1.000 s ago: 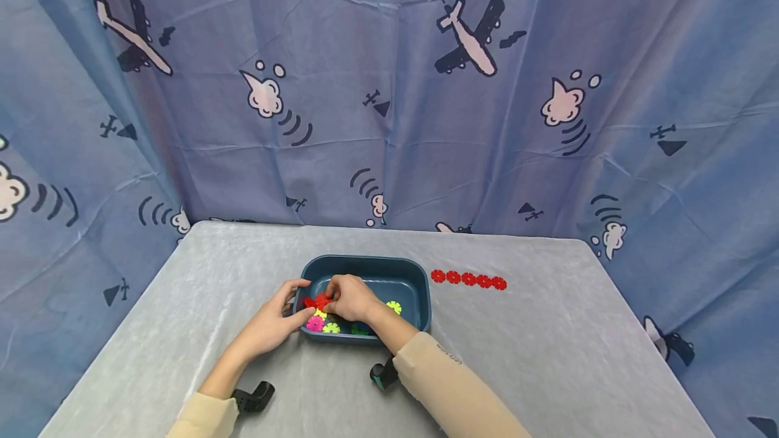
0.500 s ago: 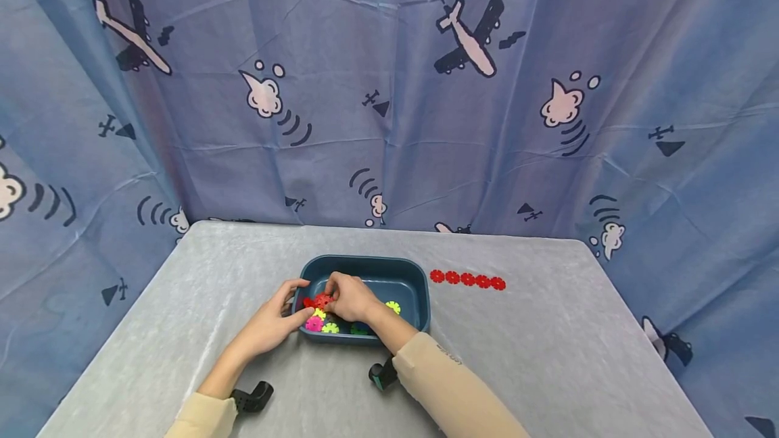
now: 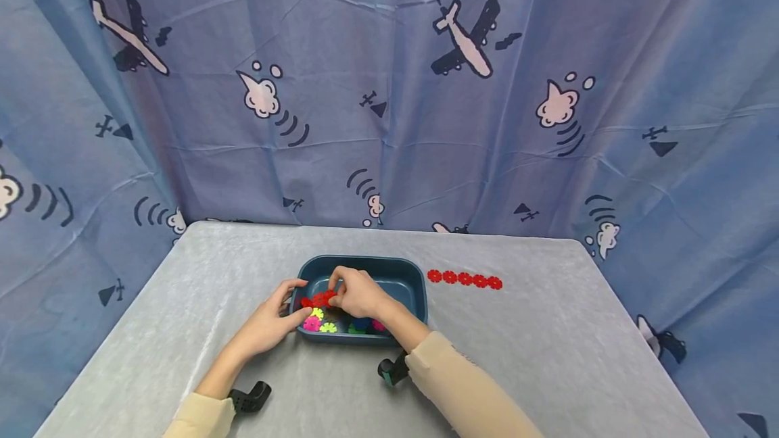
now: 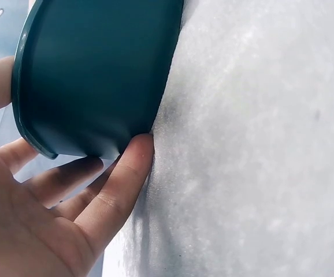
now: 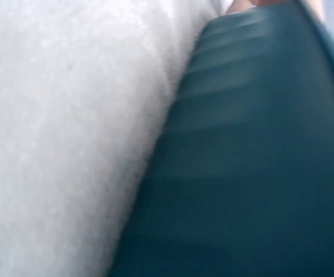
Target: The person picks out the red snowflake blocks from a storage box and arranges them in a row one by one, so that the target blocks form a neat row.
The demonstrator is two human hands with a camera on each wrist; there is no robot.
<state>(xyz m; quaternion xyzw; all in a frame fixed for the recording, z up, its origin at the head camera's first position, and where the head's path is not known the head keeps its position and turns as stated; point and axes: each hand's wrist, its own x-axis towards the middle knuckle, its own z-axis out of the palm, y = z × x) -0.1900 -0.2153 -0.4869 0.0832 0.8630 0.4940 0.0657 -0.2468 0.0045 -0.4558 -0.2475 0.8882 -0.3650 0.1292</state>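
Note:
A dark teal plastic basin (image 3: 389, 265) holds several flower-shaped plastic discs. My left hand (image 3: 266, 325) grips the basin's left end; in the left wrist view its fingertips press the outer wall (image 4: 97, 75). Inside the basin, my right hand (image 3: 363, 296) pinches a red flower-shaped disc (image 3: 329, 297) between thumb and index finger. More red discs (image 3: 308, 302) lie right beside it. Near the front left are a yellow disc (image 3: 317, 313), a magenta disc (image 3: 312, 324) and a yellow-green disc (image 3: 328, 327). Blue and green discs (image 3: 360, 324) show partly under the right wrist.
To the right of the basin, a row of several red discs (image 3: 465, 279) lies on the grey cloth-covered table (image 3: 548, 343). A blue curtain with printed planes (image 3: 389, 86) hangs behind. Black wrist devices (image 3: 251, 397) sit on both arms.
My right hand has lifted slightly and shifted right with the red disc. Its forearm now covers the yellow-green disc at right, and blue and magenta discs have come into view. The left hand keeps its hold.

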